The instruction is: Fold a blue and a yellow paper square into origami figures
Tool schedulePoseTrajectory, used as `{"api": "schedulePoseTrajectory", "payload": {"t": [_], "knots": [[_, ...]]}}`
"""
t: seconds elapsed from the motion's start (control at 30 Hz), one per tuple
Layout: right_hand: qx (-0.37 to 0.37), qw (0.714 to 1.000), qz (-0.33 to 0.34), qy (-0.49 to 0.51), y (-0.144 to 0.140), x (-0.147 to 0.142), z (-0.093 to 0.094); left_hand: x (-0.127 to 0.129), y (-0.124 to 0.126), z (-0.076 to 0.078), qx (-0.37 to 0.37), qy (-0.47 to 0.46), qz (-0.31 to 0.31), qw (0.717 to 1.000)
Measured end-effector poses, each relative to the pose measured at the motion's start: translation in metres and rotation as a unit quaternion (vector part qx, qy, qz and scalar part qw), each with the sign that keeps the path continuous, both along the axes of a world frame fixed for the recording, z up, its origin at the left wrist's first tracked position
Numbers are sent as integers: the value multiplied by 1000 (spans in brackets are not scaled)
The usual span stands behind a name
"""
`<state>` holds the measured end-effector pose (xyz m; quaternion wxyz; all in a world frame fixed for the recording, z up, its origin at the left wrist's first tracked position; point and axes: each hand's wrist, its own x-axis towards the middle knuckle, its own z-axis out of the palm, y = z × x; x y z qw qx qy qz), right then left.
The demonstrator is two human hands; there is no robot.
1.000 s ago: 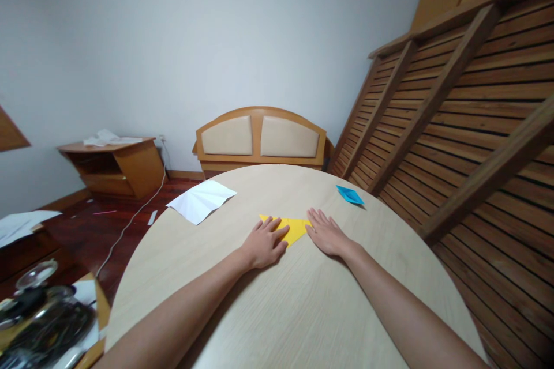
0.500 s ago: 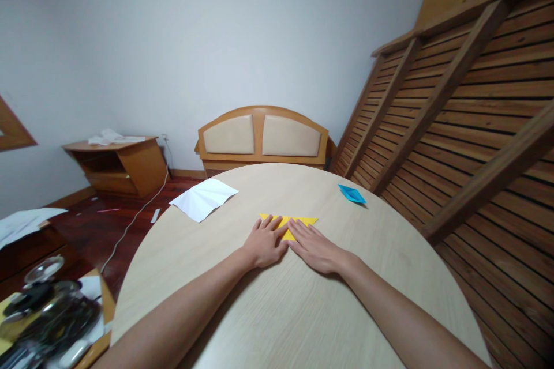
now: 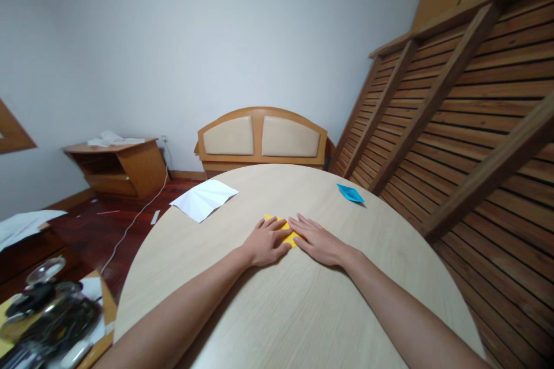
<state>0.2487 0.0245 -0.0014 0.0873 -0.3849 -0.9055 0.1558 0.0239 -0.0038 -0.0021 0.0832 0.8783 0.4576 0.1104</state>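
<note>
A folded piece of yellow paper (image 3: 293, 240) lies on the round wooden table (image 3: 277, 305), mostly covered by my hands. My left hand (image 3: 267, 243) rests flat on its left part with the fingers spread. On the right part lies my right hand (image 3: 319, 242), palm down, fingers stretched out and nearly touching the left fingertips. Yellow shows between the two hands and at the upper left corner. Farther off to the right sits a small blue folded paper boat shape (image 3: 350, 193). A creased white sheet of paper (image 3: 205, 199) is at the far left of the table.
Beyond the table stands a headboard (image 3: 262, 137) with cream panels. A slatted wooden frame (image 3: 459, 109) leans along the right side. At lower left, a side surface holds a glass teapot (image 3: 64, 317). A low cabinet (image 3: 116, 167) and a white cable (image 3: 134, 225) are behind on the left.
My right hand has shifted slightly right and up. The yellow paper has turned a little, its lower point now farther right. My left hand has hardly moved.
</note>
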Motion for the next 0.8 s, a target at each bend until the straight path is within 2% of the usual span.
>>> {"api": "schedulePoseTrajectory", "payload": {"t": [0.07,0.13,0.33,0.47,0.53,0.63,0.7,0.8], "knots": [[-22,1000,6,4,0,-2,0,-1,-1,2,-5,0,-15,1000],[-32,999,2,6,0,-2,-2,-2,-1,2,-10,3,-3,1000],[-31,999,-9,8,1,-2,-5,-12,11,-4,-23,28,134,990],[-27,999,-17,6,0,-4,-5,-18,15,-7,-2,16,212,977],[-26,999,-23,7,-1,-5,-5,-17,12,-6,25,-9,203,979],[-26,999,-32,10,-2,-6,-5,-10,5,-4,57,-49,120,990],[-25,999,-33,13,-2,-7,-5,-3,1,-4,52,-62,85,993],[-23,999,-30,13,-3,-7,-4,4,-3,-5,37,-56,72,995]]}}
